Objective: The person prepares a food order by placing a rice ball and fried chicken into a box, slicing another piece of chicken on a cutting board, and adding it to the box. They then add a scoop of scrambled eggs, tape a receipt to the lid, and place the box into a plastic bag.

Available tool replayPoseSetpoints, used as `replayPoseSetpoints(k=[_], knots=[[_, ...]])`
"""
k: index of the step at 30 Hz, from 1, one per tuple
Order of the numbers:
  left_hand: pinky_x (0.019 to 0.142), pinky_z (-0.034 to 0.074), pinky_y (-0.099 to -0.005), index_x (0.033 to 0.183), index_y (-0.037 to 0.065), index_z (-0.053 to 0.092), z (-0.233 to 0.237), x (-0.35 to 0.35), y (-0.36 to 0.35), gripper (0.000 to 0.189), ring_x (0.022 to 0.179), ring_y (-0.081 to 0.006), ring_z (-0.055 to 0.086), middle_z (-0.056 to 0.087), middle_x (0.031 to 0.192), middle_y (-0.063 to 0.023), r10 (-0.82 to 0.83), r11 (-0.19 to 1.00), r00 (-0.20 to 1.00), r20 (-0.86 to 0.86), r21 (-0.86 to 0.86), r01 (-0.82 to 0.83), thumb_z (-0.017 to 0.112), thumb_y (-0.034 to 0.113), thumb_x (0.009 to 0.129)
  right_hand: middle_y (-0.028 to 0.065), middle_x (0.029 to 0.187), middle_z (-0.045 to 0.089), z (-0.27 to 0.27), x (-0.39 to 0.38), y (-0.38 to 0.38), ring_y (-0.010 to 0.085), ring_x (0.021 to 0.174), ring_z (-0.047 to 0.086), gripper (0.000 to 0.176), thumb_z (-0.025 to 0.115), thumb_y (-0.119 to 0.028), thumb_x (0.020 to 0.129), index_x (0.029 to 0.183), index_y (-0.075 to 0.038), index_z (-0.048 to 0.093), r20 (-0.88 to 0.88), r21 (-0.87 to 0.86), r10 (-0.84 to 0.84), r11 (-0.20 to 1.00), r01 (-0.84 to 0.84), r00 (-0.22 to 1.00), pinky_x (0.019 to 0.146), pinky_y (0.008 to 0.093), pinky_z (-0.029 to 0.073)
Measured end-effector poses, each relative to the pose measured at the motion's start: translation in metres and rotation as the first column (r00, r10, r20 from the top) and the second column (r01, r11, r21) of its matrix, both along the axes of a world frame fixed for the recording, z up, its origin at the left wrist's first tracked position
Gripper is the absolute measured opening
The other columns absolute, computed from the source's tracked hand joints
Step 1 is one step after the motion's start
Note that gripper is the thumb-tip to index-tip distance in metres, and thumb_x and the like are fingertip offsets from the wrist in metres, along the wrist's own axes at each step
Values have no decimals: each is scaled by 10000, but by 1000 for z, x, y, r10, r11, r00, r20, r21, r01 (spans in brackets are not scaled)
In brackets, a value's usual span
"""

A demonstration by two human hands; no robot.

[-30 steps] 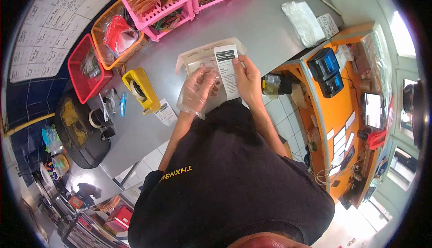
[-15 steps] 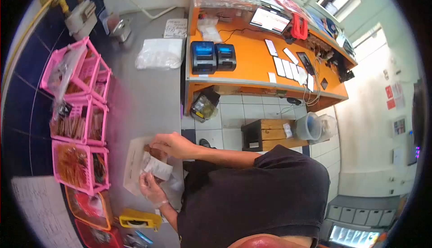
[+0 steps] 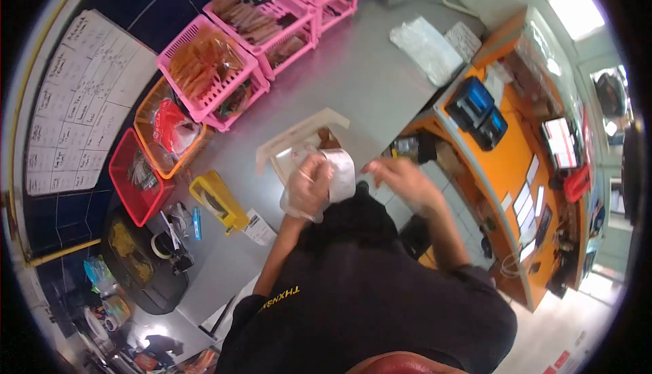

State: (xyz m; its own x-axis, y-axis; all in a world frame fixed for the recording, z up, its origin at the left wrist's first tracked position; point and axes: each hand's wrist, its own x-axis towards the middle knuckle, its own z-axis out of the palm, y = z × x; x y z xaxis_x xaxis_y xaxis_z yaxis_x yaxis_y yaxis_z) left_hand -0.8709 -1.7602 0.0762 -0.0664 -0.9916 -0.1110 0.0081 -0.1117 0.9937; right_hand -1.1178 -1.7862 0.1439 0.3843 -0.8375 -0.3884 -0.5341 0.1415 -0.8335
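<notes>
One curled receipt [image 3: 343, 174], pinched in gloved left hand [image 3: 310, 187], likely for steadiness, beside open carton [image 3: 293, 136]; right hand [image 3: 406, 179] half-curled, seemingly empty.

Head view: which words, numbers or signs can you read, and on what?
"THXNS…", upside down on the black shirt; its end is unclear.
"Green Tea", apparently, on the whiteboard.
"Lemon", faintly, below it; other handwriting is too small.
Too small or blurred: the paper slip in the left hand, the receipt by the yellow dispenser, the box flap, the white card, the monitor.
</notes>
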Motion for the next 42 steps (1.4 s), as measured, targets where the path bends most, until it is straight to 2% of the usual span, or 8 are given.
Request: replayPoseSetpoints(k=[10, 18, 25, 27, 29, 32, 35, 42], knots=[[630, 481, -262, 971, 31, 665, 45, -23, -27, 163, 684, -62, 571, 637, 759, -3, -56, 989, 982, 183, -123, 79, 658, 193, 961, 37, 1042, 695, -45, 24, -8, 106, 965, 631, 219, 647, -120, 993, 1169, 8, 626, 632, 256, -429, 902, 349, 645, 870, 285, 502], [848, 541, -441, 1024, 53, 717, 201, -5, -247, 170, 949, -360, 681, 720, 979, -178, 569, 575, 600, 563, -793, 199, 646, 146, 901, 28, 982, 691, -29, -41, -59, 88, 906, 615, 230, 647, -180, 994, 1117, 13, 631, 519, 51, -463, 856, 515, 718, 815, 266, 482], [917, 523, -457, 1040, 103, 746, 223, -6, -445, 275, 989, -368, 680, 711, 989, -206, 422, 832, -147, 895, -317, 456, 589, 267, 884, 52, 996, 704, -30, -116, -64, 107, 904, 639, 225, 659, -165, 987, 1126, 10, 635, 570, 104, -589, 744, 660, 573, 818, 285, 512], [916, 488, -523, 1095, 149, 754, 235, -18, -451, 288, 1099, -410, 620, 688, 1072, -222, 163, 902, -56, 985, -126, 412, 570, 217, 884, 51, 995, 702, -39, -141, -64, 112, 902, 641, 222, 657, -168, 988, 1121, 7, 635, 534, 96, -640, 696, 712, 553, 810, 291, 515], [929, 458, -535, 1068, 104, 749, 195, 12, -487, 275, 1059, -429, 593, 658, 1074, -244, 419, 676, 40, 907, -340, 654, 561, 167, 878, 45, 994, 695, -46, -175, -60, 112, 889, 634, 210, 648, -182, 991, 1098, -2, 631, 421, -28, -670, 664, 747, 611, 779, 296, 515], [913, 478, -512, 1000, 78, 752, 195, -1, -509, 267, 1017, -408, 587, 623, 996, -212, 457, 748, -322, 829, -163, 643, 602, 48, 781, 32, 822, 602, -67, -204, -69, 102, 760, 532, 241, 663, -254, 977, 1006, -21, 609, 409, -56, -707, 612, 789, 577, 668, 309, 448], [891, 494, -486, 965, 17, 701, 170, 6, -512, 204, 986, -394, 598, 613, 1011, -190, 724, 510, -29, 689, -507, 695, 620, 30, 778, 39, 754, 539, -56, -222, -78, 107, 717, 476, 277, 678, -286, 965, 947, -29, 577, 335, -139, -717, 605, 784, 612, 623, 317, 403], [830, 450, -498, 947, 3, 640, 212, 46, -513, 176, 939, -399, 571, 581, 987, -215, 571, 548, 218, 792, -565, 617, 568, 163, 948, 4, 769, 480, -51, -240, -86, 103, 737, 439, 253, 684, -256, 963, 995, -21, 597, 365, -154, -726, 571, 806, 583, 640, 300, 405]])
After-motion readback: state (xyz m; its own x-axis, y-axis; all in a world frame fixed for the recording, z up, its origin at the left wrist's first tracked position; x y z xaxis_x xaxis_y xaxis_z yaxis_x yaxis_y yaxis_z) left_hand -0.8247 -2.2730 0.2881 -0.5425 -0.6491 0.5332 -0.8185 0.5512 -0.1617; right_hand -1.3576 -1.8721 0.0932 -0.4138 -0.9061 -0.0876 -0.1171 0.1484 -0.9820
